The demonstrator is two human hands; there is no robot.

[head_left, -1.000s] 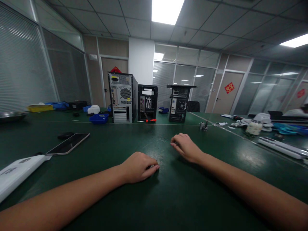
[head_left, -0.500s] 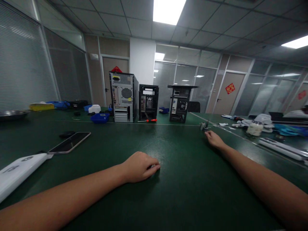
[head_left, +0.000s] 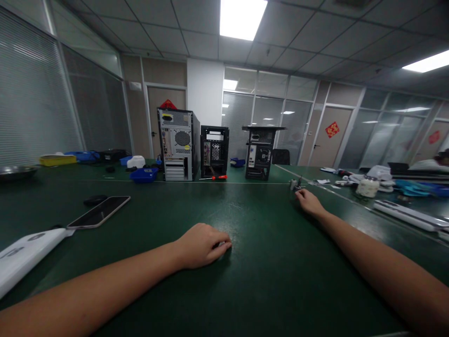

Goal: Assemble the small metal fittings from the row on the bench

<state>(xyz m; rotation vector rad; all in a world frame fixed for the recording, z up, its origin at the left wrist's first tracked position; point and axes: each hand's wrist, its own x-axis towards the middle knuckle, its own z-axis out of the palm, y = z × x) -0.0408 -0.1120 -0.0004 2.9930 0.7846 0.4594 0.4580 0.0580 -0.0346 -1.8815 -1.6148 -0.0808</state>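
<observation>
My left hand (head_left: 204, 245) rests on the green tabletop (head_left: 252, 281) with its fingers curled and the thumb against the fingertips. Whatever may be inside that pinch is hidden. Further out to the right, my right hand (head_left: 308, 202) is closed at the fingertips, touching a small cluster of metal parts (head_left: 293, 184). One thin piece sticks up there, but the parts are too small to name. Beyond both hands, a red-handled screwdriver (head_left: 219, 177) lies before the middle one of three computer cases: a tall grey case (head_left: 177, 145), a small black case (head_left: 214, 152) and another black case (head_left: 259, 154).
At left lie a phone (head_left: 100, 213), a black mouse (head_left: 95, 200) and a white flat object (head_left: 28, 255). Blue bin (head_left: 143, 175) and yellow tray (head_left: 58, 160) stand farther back. A jar (head_left: 367, 187) and a long white device (head_left: 403, 214) are at right.
The view has shifted slightly, so everything sits a little further left in the frame. Both hands keep the same poses and places on the table.
</observation>
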